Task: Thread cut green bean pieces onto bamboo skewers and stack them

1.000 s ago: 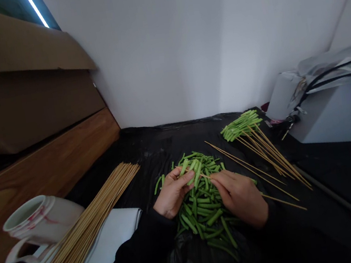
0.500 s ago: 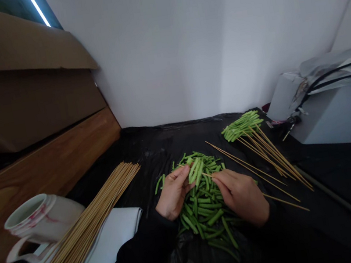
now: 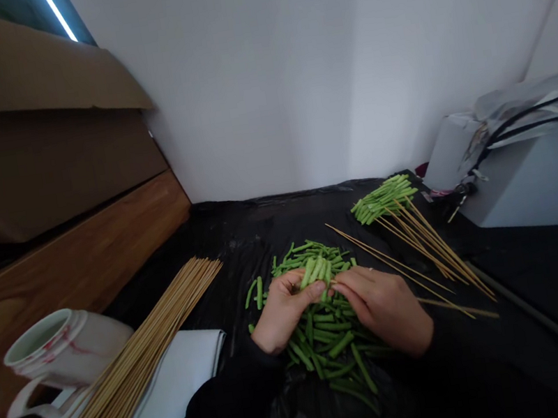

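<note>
Head view, the only one supplied. We note that the right hand (image 3: 388,305) has moved in against the left hand (image 3: 281,313); the stretch of skewer seen between them half a second ago is now almost covered. We judge that this brings the cut bean pieces (image 3: 315,270) under closer control on the held skewer (image 3: 487,313).

The left hand is closed in a pinch, thumb and fingers on the cut bean pieces. The right hand is nearly shut, its fingertips gripping the held skewer just beside them; the shaft's far end sticks out past its heel. Both hands are over the near-middle of the worktop (image 3: 260,222), above the bean pile (image 3: 340,344).

Our count: two hands; one held skewer; about four or five bean pieces in the left hand, partly hidden by fingers; one bean pile, too overlapped to tally. Two loose skewers (image 3: 338,231) lie to the right. Beyond them is one skewered stack (image 3: 383,199), with several skewer ends projecting towards us, exact number unclear. To the left we record one skewer bundle (image 3: 139,365), uncountable, lying partly over one white sheet (image 3: 178,373), and one mug (image 3: 89,345) beside it. We also record one cardboard box (image 3: 37,155) at far left.
</note>
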The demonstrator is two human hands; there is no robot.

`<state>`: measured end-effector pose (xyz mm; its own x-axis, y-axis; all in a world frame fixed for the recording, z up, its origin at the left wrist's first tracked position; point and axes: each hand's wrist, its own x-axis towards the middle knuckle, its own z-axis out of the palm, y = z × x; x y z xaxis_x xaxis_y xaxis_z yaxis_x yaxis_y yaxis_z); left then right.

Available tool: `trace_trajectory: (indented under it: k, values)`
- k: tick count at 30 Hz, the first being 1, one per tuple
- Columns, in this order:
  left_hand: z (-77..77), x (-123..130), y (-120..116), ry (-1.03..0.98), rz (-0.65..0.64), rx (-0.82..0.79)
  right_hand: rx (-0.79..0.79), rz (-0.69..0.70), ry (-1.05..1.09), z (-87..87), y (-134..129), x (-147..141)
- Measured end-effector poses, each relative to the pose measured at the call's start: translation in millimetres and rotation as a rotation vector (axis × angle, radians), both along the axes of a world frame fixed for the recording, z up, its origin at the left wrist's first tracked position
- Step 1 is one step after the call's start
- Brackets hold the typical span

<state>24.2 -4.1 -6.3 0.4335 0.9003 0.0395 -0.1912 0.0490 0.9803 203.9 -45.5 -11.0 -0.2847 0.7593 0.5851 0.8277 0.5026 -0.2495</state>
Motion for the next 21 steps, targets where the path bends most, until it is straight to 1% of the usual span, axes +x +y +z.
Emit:
trace_trajectory:
  k: [3,6,9,11,13,15,18,21]
  values:
    - [-2.3,1.0,2.0,-0.001,0.041,0.010,0.044,-0.066,0.039,3.3,4.5,11.4]
    - [-5.4,1.2,4.2,0.087,0.115,0.074,0.054,-0.150,0.082,4.5,10.0,23.4]
    - [-7.9,1.4,3.0,0.258,0.097,0.224,-0.035,-0.204,0.078,4.2,14.3,30.4]
    - [-8.7,1.5,0.4,0.382,0.065,0.400,-0.129,-0.204,0.093,5.0,16.1,32.4]
    - [-9.1,1.5,-2.3,0.490,0.016,0.592,-0.236,-0.147,0.143,7.4,16.9,33.8]
    - [-9.4,1.4,-4.3,0.559,-0.044,0.724,-0.347,-0.050,0.193,10.7,16.7,35.6]
    - [-9.8,1.3,-5.6,0.620,-0.075,0.787,-0.497,0.085,0.178,14.4,15.0,39.1]
    - [-10.3,1.0,-5.7,0.636,-0.054,0.796,-0.588,0.184,0.116,13.0,14.3,41.7]
